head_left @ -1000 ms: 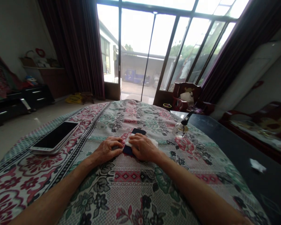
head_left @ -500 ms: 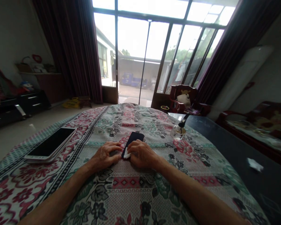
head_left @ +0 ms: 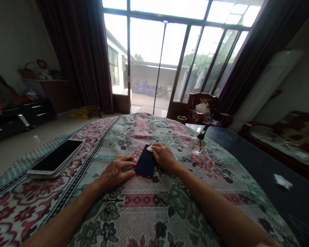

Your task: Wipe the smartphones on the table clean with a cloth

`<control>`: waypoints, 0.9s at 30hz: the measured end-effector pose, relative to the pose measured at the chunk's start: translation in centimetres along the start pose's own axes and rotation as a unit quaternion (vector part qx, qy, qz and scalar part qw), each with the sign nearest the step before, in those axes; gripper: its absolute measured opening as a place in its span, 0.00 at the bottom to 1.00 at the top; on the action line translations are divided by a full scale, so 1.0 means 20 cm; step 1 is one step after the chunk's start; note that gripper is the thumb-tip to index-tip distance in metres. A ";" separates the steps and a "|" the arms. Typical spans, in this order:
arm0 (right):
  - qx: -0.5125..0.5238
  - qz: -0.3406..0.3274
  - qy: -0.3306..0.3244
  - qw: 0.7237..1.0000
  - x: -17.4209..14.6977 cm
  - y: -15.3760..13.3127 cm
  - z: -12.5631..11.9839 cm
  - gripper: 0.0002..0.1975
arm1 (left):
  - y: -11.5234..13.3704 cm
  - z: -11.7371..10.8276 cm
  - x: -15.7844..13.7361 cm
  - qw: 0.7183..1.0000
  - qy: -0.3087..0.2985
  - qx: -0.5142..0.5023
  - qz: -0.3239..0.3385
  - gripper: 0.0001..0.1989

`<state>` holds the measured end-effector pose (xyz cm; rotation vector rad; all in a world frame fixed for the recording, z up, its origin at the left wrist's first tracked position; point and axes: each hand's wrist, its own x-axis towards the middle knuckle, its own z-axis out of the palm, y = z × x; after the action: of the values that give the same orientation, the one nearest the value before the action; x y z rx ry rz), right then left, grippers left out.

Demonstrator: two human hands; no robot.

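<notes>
A dark smartphone lies flat on the flowered tablecloth, straight ahead of me. My right hand is at its upper right corner, fingers closed on a small folded white tissue that presses on the glass. On the near left side, my left hand rests on the cloth with its fingers stretched out and apart. Its fingertips are at the phone's left edge and hold nothing.
A white-framed tablet lies at the left, on top of another flat pale device. Right of the phone stands a clear bottle with a black top. Beyond the cloth's right edge, a crumpled white tissue lies on a dark tabletop.
My right hand has slid the tissue from the phone's lower left part up to its far right corner, uncovering most of the screen. My left hand has hardly moved.
</notes>
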<state>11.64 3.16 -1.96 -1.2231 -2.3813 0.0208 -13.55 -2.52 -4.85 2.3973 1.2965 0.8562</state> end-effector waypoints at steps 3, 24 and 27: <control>-0.011 0.004 -0.026 1.000 0.06 0.01 0.00 0.13 | 0.02 0.00 0.00 1.000 0.008 0.000 -0.006 0.14; -0.070 0.132 -0.091 0.985 0.07 -0.01 -0.13 0.10 | 0.05 0.03 0.00 0.997 0.046 0.057 -0.031 0.25; -0.084 0.115 -0.090 0.986 0.07 -0.05 -0.11 0.12 | 0.05 0.04 0.00 0.996 0.040 0.065 -0.040 0.30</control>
<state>11.11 3.28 0.85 -1.6355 -2.4179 0.0040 -12.38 -3.14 -5.05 2.4114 1.5104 0.8781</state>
